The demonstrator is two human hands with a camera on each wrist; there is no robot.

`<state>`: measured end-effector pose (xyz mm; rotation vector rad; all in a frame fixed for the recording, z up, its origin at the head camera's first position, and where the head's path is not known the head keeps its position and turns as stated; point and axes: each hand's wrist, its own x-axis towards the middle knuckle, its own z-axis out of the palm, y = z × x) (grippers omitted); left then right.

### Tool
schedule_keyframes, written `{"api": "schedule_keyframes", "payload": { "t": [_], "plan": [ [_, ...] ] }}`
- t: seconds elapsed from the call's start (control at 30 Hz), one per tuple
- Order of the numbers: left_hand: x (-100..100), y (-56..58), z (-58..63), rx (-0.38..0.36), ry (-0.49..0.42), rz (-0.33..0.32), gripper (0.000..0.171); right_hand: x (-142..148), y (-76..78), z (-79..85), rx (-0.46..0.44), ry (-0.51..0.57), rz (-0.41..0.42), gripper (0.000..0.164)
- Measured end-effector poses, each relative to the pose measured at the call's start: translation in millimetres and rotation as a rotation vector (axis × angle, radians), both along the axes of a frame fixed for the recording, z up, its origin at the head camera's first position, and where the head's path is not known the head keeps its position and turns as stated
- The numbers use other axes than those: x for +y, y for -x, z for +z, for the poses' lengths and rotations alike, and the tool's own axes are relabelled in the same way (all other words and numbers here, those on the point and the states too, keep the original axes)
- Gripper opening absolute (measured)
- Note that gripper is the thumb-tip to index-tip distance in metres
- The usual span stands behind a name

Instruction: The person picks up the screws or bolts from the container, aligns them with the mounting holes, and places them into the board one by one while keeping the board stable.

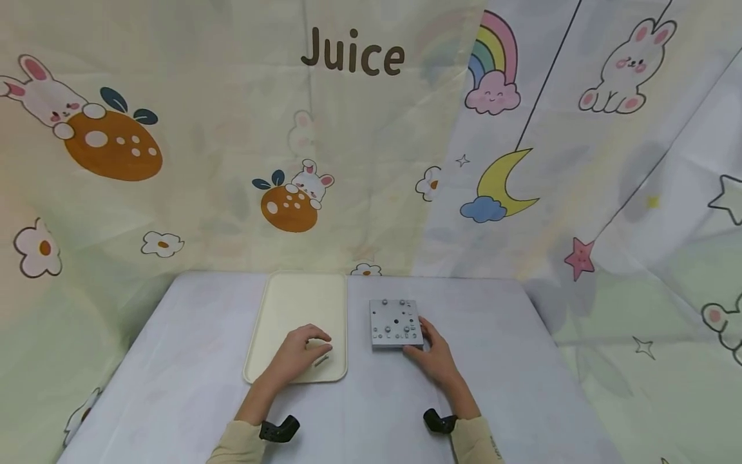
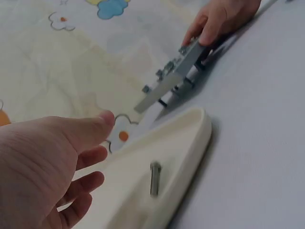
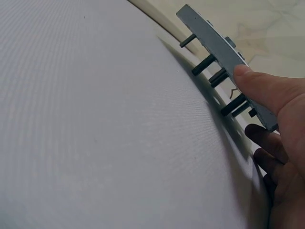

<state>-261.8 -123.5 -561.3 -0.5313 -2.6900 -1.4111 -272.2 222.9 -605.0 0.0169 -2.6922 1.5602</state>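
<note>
A grey metal plate [image 1: 397, 324] with several holes and bolt heads on top is held at its right side by my right hand [image 1: 433, 358]. Bolt shanks [image 3: 204, 65] stick out beneath the plate in the right wrist view, and the thumb presses its edge. My left hand [image 1: 298, 356] hovers over the near part of a cream tray [image 1: 342, 303], fingers loosely bent and thumb apart from them. Just beyond those fingers a bolt [image 2: 155, 179] sits in the tray. A small dark spot shows behind the left fingers in the head view; its kind is unclear.
A white cloth covers the table [image 1: 493, 361]. Behind it hangs a printed fabric backdrop [image 1: 371, 142] with rabbits and a moon. Black wrist cameras are strapped at both sleeves. The tray lies to the left of the plate, a short gap between them.
</note>
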Motion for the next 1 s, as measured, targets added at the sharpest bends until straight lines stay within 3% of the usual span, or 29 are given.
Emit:
{"api": "schedule_keyframes", "payload": {
  "t": [0.17,0.4,0.5,0.73,1.0],
  "plan": [
    [-16,-6.1,-12.5,0.007,0.08,0.069,0.011,2,3.3,0.5,-0.01,0.002,0.004,0.089],
    [-10,-17.2,-26.5,0.202,0.341,0.162,0.02,0,0.7,3.4,0.011,0.006,0.006,0.091],
    [-3,-19.8,-29.9,0.252,0.397,0.207,0.025,-1,-1.6,4.1,0.007,0.008,0.003,0.09],
    [13,-21.9,-33.3,0.3,0.434,0.296,0.027,-3,-4.3,2.5,0.003,-0.003,-0.011,0.089],
    [19,-20.0,-30.0,0.33,0.402,0.309,0.014,-4,-4.3,5.4,0.002,0.004,-0.018,0.09]
  ]
}}
